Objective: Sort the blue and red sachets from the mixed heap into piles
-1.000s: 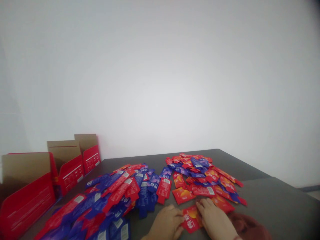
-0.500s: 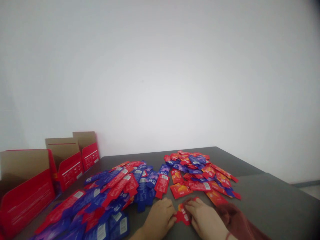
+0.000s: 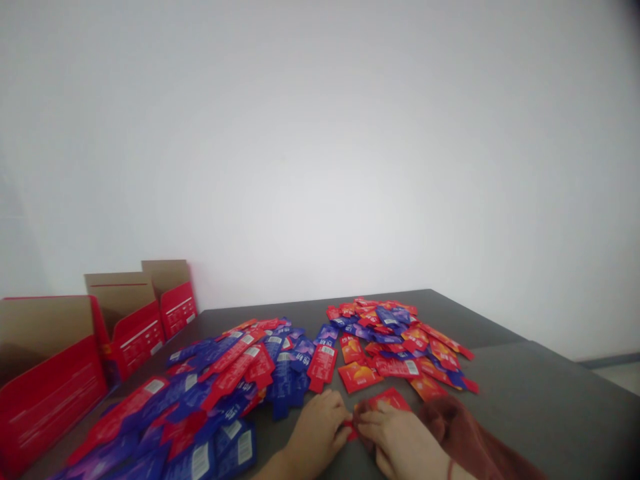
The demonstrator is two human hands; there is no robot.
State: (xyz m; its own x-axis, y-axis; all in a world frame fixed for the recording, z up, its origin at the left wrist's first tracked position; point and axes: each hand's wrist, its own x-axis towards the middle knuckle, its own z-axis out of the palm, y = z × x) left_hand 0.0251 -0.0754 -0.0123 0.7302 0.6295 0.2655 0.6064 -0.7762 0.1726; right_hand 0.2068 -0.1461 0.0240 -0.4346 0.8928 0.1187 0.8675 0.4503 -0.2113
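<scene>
My left hand (image 3: pixel 320 430) has its fingers closed on the narrow end of a red-orange sachet (image 3: pixel 393 399) low on the dark table. Across the sachet's middle lies my right hand (image 3: pixel 400 437), fingers bunched over a brownish-red cloth (image 3: pixel 457 427). A bit of that cloth shows under the right fingertips, pressed against the sachet, and the rest trails out to the right of the wrist. The hands hide most of the sachet's print. Just beyond them, another orange-red sachet (image 3: pixel 359 376) lies flat.
To the left spreads a heap of blue and red sachets (image 3: pixel 235 373); a second mixed pile (image 3: pixel 395 327) lies further back on the right. Several red cardboard boxes (image 3: pixel 135 340) with raised brown flaps stand along the left side. A white wall (image 3: pixel 320 167) rises behind the dark table (image 3: pixel 505 373).
My right hand with the cloth has slid left and down along the sachet towards my left hand, uncovering its far end. My left hand has stayed nearly in place. The view has shifted slightly.
</scene>
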